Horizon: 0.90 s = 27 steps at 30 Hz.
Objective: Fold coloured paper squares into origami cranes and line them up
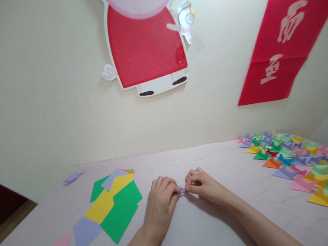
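Observation:
Between my hands, just above or on the pale cloth, is a small folded piece of lavender paper (181, 189). My left hand (162, 195) pinches its left end between thumb and fingers. At its right end the thumb and index finger of my right hand (200, 184) are closed on it. Most of the folded paper is hidden behind the fingertips. Left of my left hand lie overlapping sheets of coloured paper, among them a green sheet (120, 221), a yellow sheet (100, 207) and a lavender sheet (86, 232).
Rows of folded paper figures (285, 172) in many colours stand at the right. A small folded lavender piece (74, 178) lies at the far left. The cloth-covered surface (162, 163) meets a wall bearing a cartoon sticker (145, 46) and a red banner (281, 52).

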Each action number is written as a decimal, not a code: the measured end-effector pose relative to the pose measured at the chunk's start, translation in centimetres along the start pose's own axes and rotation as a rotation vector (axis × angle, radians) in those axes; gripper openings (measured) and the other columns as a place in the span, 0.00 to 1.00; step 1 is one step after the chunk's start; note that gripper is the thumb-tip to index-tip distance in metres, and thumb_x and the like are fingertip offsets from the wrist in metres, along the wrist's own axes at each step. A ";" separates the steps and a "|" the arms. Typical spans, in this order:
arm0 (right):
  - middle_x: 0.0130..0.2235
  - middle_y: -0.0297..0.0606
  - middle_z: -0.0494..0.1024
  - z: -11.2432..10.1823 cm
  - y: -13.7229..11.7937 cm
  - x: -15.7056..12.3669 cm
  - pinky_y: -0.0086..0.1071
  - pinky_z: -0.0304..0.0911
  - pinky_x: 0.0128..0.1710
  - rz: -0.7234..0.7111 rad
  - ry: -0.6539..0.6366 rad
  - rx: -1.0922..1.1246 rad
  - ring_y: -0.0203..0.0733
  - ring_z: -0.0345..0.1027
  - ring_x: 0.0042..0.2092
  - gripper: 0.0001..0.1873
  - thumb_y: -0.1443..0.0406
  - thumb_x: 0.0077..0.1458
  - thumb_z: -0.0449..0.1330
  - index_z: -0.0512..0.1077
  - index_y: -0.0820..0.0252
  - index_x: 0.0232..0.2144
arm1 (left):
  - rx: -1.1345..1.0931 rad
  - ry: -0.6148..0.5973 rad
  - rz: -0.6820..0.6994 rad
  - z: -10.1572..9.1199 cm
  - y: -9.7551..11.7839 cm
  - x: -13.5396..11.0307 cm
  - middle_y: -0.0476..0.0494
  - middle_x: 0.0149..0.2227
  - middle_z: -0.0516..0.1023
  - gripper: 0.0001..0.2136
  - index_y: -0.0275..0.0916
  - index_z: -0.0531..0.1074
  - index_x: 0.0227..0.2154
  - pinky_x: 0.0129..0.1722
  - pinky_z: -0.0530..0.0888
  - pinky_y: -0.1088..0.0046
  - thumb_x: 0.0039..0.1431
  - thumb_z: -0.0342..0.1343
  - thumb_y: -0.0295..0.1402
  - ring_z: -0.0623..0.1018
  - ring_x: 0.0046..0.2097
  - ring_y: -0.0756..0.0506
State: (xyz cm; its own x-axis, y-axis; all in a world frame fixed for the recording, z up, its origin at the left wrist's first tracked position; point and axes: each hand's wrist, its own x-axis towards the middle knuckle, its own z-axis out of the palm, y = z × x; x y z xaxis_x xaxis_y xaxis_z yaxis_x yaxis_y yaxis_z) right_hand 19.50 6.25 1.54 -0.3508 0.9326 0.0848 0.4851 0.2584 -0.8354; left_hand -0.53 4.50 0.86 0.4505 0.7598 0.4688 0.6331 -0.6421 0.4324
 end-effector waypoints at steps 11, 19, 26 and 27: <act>0.31 0.34 0.75 0.7 0.2 0.0 0.39 0.55 0.47 -0.046 0.049 -0.115 0.43 0.63 0.40 0.10 0.66 0.55 0.59 0.72 0.56 0.22 | -0.003 -0.018 -0.007 0.0 0.1 0.0 0.48 0.36 0.74 0.08 0.41 0.69 0.30 0.40 0.63 0.66 0.59 0.56 0.20 0.70 0.41 0.44; 0.33 0.34 0.74 0.7 0.1 -0.3 0.39 0.55 0.45 -0.106 0.042 -0.140 0.43 0.62 0.40 0.11 0.65 0.59 0.57 0.69 0.56 0.23 | -0.007 -0.035 -0.016 -0.1 0.2 0.0 0.48 0.36 0.74 0.07 0.41 0.69 0.31 0.41 0.63 0.66 0.59 0.57 0.22 0.69 0.41 0.44; 0.35 0.33 0.73 0.8 0.2 -0.3 0.37 0.56 0.46 -0.162 0.029 -0.139 0.41 0.62 0.41 0.10 0.66 0.60 0.59 0.71 0.57 0.25 | -0.006 -0.014 -0.019 -0.1 0.3 0.2 0.49 0.36 0.74 0.08 0.40 0.69 0.31 0.40 0.62 0.66 0.58 0.58 0.21 0.69 0.41 0.44; 0.35 0.33 0.73 0.8 0.3 -0.3 0.37 0.56 0.46 -0.173 0.028 -0.142 0.41 0.62 0.42 0.09 0.66 0.60 0.59 0.71 0.57 0.26 | -0.011 -0.009 -0.019 -0.1 0.3 0.2 0.49 0.35 0.74 0.08 0.40 0.69 0.31 0.40 0.62 0.66 0.58 0.58 0.21 0.69 0.41 0.44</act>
State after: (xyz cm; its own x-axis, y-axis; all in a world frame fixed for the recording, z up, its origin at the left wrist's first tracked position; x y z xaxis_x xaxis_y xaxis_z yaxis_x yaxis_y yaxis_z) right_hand 19.12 5.84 0.87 -0.4169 0.8775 0.2371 0.5284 0.4462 -0.7223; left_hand -0.33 4.43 1.17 0.4439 0.7729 0.4533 0.6349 -0.6283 0.4496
